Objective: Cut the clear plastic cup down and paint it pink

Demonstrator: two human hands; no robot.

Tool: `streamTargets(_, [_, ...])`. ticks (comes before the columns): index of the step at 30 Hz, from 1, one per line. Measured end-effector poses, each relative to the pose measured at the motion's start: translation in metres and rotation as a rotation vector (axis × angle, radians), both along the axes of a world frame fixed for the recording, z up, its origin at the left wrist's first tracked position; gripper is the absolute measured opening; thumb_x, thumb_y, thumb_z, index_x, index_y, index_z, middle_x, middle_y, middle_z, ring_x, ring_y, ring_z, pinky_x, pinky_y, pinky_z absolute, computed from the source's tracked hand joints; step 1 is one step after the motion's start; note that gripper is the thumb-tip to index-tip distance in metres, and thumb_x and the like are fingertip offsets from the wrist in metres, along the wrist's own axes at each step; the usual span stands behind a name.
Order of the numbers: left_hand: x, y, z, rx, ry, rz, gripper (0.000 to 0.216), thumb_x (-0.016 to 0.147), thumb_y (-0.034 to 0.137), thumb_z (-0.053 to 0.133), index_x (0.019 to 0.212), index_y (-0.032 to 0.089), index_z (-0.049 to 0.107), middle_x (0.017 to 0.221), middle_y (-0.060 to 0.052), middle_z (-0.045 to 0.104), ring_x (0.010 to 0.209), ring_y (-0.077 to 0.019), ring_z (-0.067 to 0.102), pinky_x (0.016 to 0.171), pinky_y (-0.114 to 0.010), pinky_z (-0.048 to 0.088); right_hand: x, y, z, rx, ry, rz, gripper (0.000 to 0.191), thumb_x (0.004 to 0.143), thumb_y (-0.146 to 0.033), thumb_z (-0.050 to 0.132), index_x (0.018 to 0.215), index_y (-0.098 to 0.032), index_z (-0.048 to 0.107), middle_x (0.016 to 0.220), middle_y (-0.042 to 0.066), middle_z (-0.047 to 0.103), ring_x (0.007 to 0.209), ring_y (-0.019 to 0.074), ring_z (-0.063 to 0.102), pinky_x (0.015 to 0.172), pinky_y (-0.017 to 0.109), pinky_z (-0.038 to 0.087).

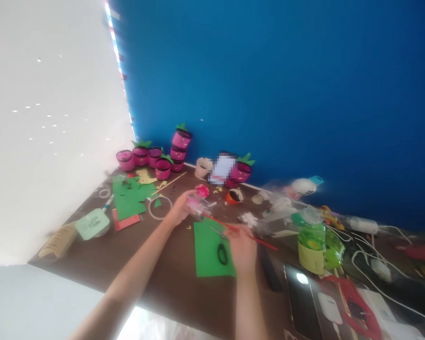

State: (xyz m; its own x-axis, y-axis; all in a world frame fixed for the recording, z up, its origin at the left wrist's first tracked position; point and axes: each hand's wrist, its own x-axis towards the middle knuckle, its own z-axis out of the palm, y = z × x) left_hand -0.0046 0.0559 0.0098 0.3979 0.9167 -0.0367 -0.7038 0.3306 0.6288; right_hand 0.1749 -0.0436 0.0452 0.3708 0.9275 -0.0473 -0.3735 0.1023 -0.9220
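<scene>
My left hand (181,208) is closed around a small clear plastic cup (195,204), blurred, with pink on it and a bright pink-red round end (202,191). My right hand (241,240) grips a thin red-handled paintbrush (267,244), its front end pointing left to the cup. Whether the tip touches the cup I cannot tell. Beneath the right hand lies a green sheet (207,262) with black-handled scissors (222,254) on it, partly covered by the hand. An orange-rimmed small pot (233,196) with dark contents stands beyond the brush.
Several pink pots with green leaf tops (140,155) stand by the blue wall, some stacked (181,140). A phone (222,169) leans there. Left lie green scraps (129,200) and a tape ring (160,208). Right are a green-yellow container (310,255), cables and a dark phone (302,302).
</scene>
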Motion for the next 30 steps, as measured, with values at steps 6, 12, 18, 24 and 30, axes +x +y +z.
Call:
streamTargets(6, [0.001, -0.001, 0.002, 0.011, 0.051, 0.018, 0.037, 0.072, 0.043, 0.063, 0.098, 0.016, 0.062, 0.081, -0.005, 0.066, 0.072, -0.0165, 0.061, 0.064, -0.026, 0.047, -0.001, 0.001, 0.0, -0.03, 0.039, -0.006, 0.021, 0.065, -0.037, 0.063, 0.067, -0.017, 0.058, 0.064, 0.002, 0.063, 0.056, 0.0141, 0.058, 0.061, 0.033, 0.046])
streamTargets(12, [-0.002, 0.002, -0.002, -0.009, 0.031, 0.03, 0.046, 0.071, 0.052, 0.06, 0.101, 0.016, 0.058, 0.084, -0.006, 0.066, 0.075, -0.0192, 0.062, 0.063, -0.029, 0.048, 0.011, -0.002, -0.001, -0.042, 0.114, -0.096, 0.02, 0.063, -0.035, 0.064, 0.063, -0.018, 0.055, 0.059, -0.001, 0.059, 0.054, 0.0128, 0.055, 0.051, 0.028, 0.043])
streamTargets(18, [-0.001, 0.001, 0.001, -0.023, 0.013, 0.035, 0.047, 0.07, 0.051, 0.061, 0.1, 0.015, 0.059, 0.083, -0.006, 0.066, 0.073, -0.0178, 0.061, 0.066, -0.029, 0.048, 0.005, 0.001, -0.006, -0.055, 0.052, -0.144, 0.022, 0.068, -0.038, 0.062, 0.068, -0.017, 0.056, 0.065, 0.002, 0.063, 0.058, 0.0138, 0.058, 0.058, 0.031, 0.047])
streamTargets(24, [0.0, 0.0, -0.001, -0.004, 0.052, 0.022, 0.043, 0.071, 0.047, 0.062, 0.1, 0.016, 0.06, 0.085, -0.006, 0.066, 0.078, -0.0197, 0.061, 0.068, -0.03, 0.047, 0.0, 0.003, -0.005, -0.061, 0.15, -0.082, 0.023, 0.063, -0.036, 0.066, 0.066, -0.017, 0.055, 0.06, 0.0, 0.061, 0.055, 0.0123, 0.057, 0.055, 0.028, 0.046])
streamTargets(30, [0.0, 0.0, 0.0, -0.044, 0.033, 0.033, 0.045, 0.069, 0.05, 0.063, 0.099, 0.016, 0.06, 0.083, -0.006, 0.065, 0.077, -0.019, 0.06, 0.069, -0.03, 0.047, 0.001, 0.003, -0.006, -0.067, 0.087, -0.186, 0.021, 0.065, -0.035, 0.064, 0.066, -0.017, 0.054, 0.061, -0.001, 0.06, 0.054, 0.0121, 0.057, 0.054, 0.028, 0.046])
